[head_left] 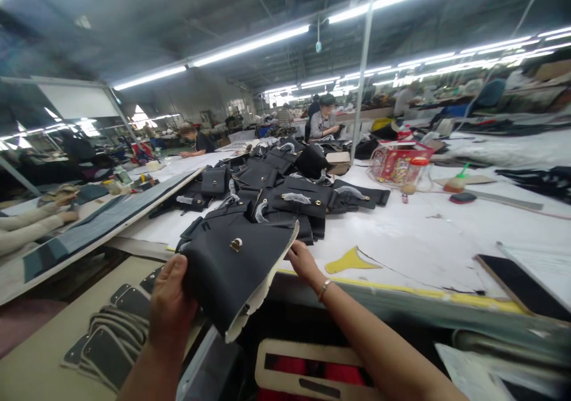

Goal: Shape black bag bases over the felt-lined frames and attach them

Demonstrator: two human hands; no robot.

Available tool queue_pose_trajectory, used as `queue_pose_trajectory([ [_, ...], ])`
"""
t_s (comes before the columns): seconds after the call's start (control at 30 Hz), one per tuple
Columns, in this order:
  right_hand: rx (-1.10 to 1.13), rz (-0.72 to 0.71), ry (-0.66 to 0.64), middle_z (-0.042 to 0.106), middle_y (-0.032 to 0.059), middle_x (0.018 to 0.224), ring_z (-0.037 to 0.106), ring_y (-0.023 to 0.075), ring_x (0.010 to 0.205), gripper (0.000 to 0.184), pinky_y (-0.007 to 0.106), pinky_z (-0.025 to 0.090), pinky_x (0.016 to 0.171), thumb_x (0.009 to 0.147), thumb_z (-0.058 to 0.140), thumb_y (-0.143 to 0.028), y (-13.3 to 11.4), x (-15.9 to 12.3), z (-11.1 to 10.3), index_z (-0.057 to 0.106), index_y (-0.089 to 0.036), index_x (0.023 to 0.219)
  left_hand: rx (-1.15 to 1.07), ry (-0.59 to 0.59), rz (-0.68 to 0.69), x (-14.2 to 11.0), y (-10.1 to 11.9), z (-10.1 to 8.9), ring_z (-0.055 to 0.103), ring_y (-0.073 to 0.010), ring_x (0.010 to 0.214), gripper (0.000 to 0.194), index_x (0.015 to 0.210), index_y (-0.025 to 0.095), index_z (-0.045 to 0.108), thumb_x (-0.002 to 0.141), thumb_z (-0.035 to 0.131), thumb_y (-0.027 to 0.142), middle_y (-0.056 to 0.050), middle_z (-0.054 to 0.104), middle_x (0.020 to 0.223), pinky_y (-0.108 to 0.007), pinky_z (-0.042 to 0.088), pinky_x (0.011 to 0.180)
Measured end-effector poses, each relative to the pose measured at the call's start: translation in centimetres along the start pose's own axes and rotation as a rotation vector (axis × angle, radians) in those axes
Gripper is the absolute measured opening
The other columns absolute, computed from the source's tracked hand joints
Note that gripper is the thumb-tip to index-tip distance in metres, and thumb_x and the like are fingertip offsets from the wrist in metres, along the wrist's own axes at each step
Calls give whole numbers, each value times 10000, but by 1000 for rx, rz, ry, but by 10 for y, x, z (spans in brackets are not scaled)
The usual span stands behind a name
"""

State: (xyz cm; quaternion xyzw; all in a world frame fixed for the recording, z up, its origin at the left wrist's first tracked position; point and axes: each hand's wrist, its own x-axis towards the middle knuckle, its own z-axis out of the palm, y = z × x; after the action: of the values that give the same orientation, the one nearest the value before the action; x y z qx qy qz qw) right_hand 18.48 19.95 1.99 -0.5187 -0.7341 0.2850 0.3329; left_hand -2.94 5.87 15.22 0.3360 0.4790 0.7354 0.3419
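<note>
A black leather bag (223, 264), unfinished, with a gold clasp and a pale raw edge, is held tilted over the front edge of the table. My left hand (172, 300) grips its left side, thumb on the outside and the other fingers partly hidden. At the bag's right edge my right hand (306, 264) is closed, its fingertips partly hidden behind the leather. Just beyond lies a heap of similar black bags (263, 175) with gold clasps and plastic-wrapped handles.
Dark padded pieces (107, 341) are stacked at lower left. On the white table (383, 228) lie a yellow scrap (352, 261), a phone (526, 282), a small bottle (455, 182) and a red patterned container (395, 163). Co-workers sit beyond; another person's arms (35, 219) reach in at left.
</note>
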Motion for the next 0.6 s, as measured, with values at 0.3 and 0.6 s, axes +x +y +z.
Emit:
queue_pose_trajectory([
  [0.3, 1302, 239, -358, 675, 75, 954, 634, 201, 858, 475, 341, 500, 768, 830, 501, -541, -45, -141, -56, 594, -180, 1124, -142, -399, -482, -98, -85, 4, 534, -342, 1155, 796, 1136, 208, 617, 671, 386, 812, -115, 689, 1025, -499, 472, 921],
  [0.6, 944, 148, -509, 671, 22, 968, 604, 179, 885, 430, 286, 464, 791, 676, 679, -259, -31, -191, -81, 636, -193, 1099, 53, -524, -630, -143, -76, -18, 618, -331, 1020, 590, 1110, 146, 634, 629, 744, 469, -126, 668, 1097, -456, 500, 908],
])
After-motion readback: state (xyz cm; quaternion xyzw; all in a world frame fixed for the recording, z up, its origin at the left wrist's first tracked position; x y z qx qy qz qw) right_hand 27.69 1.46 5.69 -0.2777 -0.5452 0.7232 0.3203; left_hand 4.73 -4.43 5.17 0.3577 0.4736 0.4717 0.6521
